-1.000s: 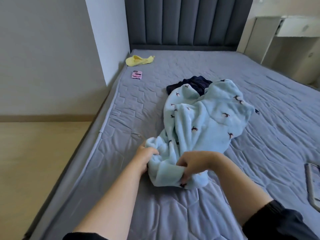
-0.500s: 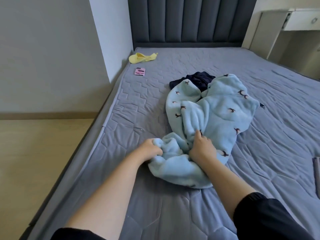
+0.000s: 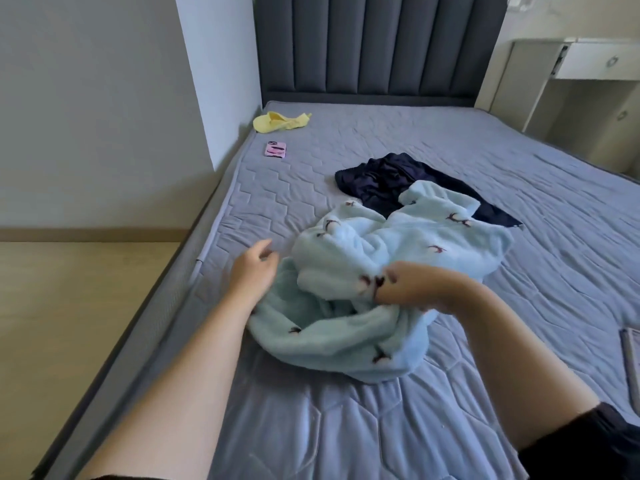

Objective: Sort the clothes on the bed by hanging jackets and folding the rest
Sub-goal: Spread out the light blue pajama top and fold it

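Observation:
A fluffy light-blue garment [image 3: 398, 258] with small dark motifs lies crumpled in the middle of the grey quilted bed [image 3: 346, 427]. My right hand [image 3: 412, 285] grips a fold of it near its middle, fingers curled into the fleece. My left hand [image 3: 254, 268] hovers at the garment's left edge with relaxed fingers and holds nothing. A dark navy garment [image 3: 384, 178] lies bunched behind the blue one, partly under it. A yellow cloth [image 3: 278, 121] sits far back by the wall.
A pink phone [image 3: 276, 149] lies on the bed near the yellow cloth. The padded dark headboard [image 3: 377, 46] stands at the back, a white side table [image 3: 588, 60] at the right. A flat grey object [image 3: 630, 355] shows at the right edge. Wooden floor lies left.
My left hand has let go of the blue garment's near edge and opened beside it. My right hand moved right and gathered a fold; the garment shifted and bunched nearer me.

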The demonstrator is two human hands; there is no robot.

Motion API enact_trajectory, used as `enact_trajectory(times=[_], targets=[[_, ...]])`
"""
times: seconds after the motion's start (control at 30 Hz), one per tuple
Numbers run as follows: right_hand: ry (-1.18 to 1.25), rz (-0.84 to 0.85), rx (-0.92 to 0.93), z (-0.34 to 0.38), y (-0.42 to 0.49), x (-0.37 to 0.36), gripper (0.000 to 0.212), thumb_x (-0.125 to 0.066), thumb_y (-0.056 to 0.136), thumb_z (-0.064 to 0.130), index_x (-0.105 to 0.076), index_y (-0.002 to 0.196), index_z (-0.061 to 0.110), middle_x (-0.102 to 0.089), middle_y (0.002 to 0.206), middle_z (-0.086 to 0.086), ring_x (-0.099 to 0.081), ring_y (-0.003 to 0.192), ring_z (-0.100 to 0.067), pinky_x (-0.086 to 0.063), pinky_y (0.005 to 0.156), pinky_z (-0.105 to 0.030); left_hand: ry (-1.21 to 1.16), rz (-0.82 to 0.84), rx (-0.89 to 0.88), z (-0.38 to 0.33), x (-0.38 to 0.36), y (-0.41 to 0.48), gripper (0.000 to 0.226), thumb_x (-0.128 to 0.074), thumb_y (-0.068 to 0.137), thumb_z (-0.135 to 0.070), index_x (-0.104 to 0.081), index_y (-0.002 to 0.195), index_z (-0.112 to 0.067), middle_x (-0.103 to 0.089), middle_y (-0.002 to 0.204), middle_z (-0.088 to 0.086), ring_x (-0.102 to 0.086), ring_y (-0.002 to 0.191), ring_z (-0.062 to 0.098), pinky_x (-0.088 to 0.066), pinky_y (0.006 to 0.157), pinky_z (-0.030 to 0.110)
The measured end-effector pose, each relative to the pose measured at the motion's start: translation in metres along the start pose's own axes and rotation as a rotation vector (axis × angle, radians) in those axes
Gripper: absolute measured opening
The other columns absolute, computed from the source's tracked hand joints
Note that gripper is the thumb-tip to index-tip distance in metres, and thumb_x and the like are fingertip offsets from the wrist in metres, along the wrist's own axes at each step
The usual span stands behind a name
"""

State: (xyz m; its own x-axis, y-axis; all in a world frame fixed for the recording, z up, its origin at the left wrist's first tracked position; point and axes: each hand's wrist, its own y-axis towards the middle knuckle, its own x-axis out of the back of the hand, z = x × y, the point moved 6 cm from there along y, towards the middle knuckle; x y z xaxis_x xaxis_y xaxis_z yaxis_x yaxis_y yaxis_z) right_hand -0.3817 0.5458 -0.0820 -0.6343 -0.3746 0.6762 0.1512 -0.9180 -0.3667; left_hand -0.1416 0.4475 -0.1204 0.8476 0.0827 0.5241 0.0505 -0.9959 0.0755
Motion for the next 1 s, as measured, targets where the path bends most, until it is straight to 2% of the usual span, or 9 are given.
enact_trajectory(times=[0.13,0.23,0.33,0.47,0.57,0.63,0.7,0.8,1.0], targets=[[0.300,0.355,0.091,0.001,-0.008,-0.017,0.029,-0.050,0.097,0.036,-0.064,0.112,0.017,-0.072,0.100,-0.003,-0.069,0.089,-0.013,-0.055,0.073,-0.027,-0.075,0.255,-0.108,-0.039,-0.032,-0.012,0.064,-0.042,0.091,-0.060,-0.034,0.146,-0.029,-0.036,0.151,-0.001,-0.034,0.137,0.019,-0.026,0.096,0.027],[0.547,-0.468,-0.046,-0.035,0.009,0.031,0.028,-0.055,0.094,0.022,-0.063,0.102,-0.003,-0.069,0.088,-0.018,-0.064,0.068,-0.021,-0.054,0.061,-0.034,-0.133,0.364,-0.137,-0.052,-0.054,-0.024,0.079,-0.061,0.081,-0.057,-0.025,0.148,-0.034,-0.031,0.153,-0.004,-0.032,0.138,0.016,-0.027,0.102,0.028],[0.384,-1.135,-0.330,-0.083,-0.011,0.051,0.048,-0.062,0.082,0.029,-0.052,0.123,0.006,-0.053,0.120,-0.011,-0.051,0.098,-0.020,-0.044,0.076,-0.033,0.003,0.337,-0.159,-0.054,-0.070,-0.035,0.085,-0.068,0.078,-0.026,-0.021,0.149,-0.032,-0.036,0.149,-0.001,-0.040,0.132,0.019,-0.035,0.104,0.029],[0.738,-0.884,-0.483,-0.130,0.008,0.013,0.085,-0.075,0.075,0.027,-0.026,0.143,0.013,-0.037,0.141,-0.014,-0.043,0.124,-0.036,-0.042,0.101,-0.049,0.073,0.594,-0.183,-0.057,-0.095,-0.055,0.068,-0.054,0.074,-0.005,-0.048,0.135,-0.036,-0.067,0.103,-0.008,-0.063,0.093,0.009,-0.052,0.081,0.023],[1.027,-0.867,-0.377,-0.131,0.013,0.012,0.059,-0.065,0.081,0.001,-0.041,0.135,0.008,-0.051,0.130,-0.019,-0.055,0.107,-0.034,-0.049,0.090,-0.043,0.096,0.805,-0.143,-0.050,-0.102,-0.063,0.061,-0.052,0.071,-0.005,-0.064,0.116,-0.044,-0.070,0.103,-0.012,-0.063,0.096,0.006,-0.052,0.086,0.021],[1.048,-0.856,-0.216,-0.111,0.013,0.023,0.045,-0.054,0.079,-0.011,-0.057,0.121,0.006,-0.059,0.117,-0.021,-0.060,0.099,-0.034,-0.050,0.083,-0.042,0.139,0.638,-0.144,-0.049,-0.089,-0.049,0.039,-0.057,0.078,-0.009,-0.069,0.105,-0.034,-0.070,0.106,-0.002,-0.062,0.103,0.016,-0.050,0.089,0.027],[0.958,-0.774,-0.001,-0.076,0.011,0.034,0.046,-0.048,0.074,-0.020,-0.063,0.108,0.008,-0.063,0.104,-0.019,-0.061,0.092,-0.031,-0.050,0.081,-0.043,0.177,0.296,-0.163,-0.052,-0.062,-0.026,0.017,-0.058,0.083,-0.015,-0.071,0.089,-0.025,-0.069,0.100,0.007,-0.062,0.100,0.023,-0.046,0.079,0.026],[0.560,-0.558,0.228,-0.019,0.002,0.035,0.055,-0.048,0.069,-0.022,-0.067,0.105,0.014,-0.068,0.098,-0.013,-0.063,0.092,-0.026,-0.053,0.083,-0.040,-0.162,-0.005,-0.056,-0.042,-0.015,-0.002,0.029,-0.055,0.087,-0.022,-0.065,0.114,-0.025,-0.062,0.113,0.002,-0.056,0.100,0.018,-0.040,0.079,0.025],[0.035,-0.275,0.234,0.025,0.001,0.010,0.056,-0.047,0.069,-0.012,-0.071,0.102,0.026,-0.068,0.099,0.006,-0.060,0.082,0.001,-0.045,0.063,-0.002,-0.861,0.095,0.318,-0.024,0.011,0.010,0.046,-0.024,0.104,-0.033,-0.044,0.138,-0.009,-0.050,0.137,0.014,-0.048,0.126,0.029,-0.036,0.107,0.046]])
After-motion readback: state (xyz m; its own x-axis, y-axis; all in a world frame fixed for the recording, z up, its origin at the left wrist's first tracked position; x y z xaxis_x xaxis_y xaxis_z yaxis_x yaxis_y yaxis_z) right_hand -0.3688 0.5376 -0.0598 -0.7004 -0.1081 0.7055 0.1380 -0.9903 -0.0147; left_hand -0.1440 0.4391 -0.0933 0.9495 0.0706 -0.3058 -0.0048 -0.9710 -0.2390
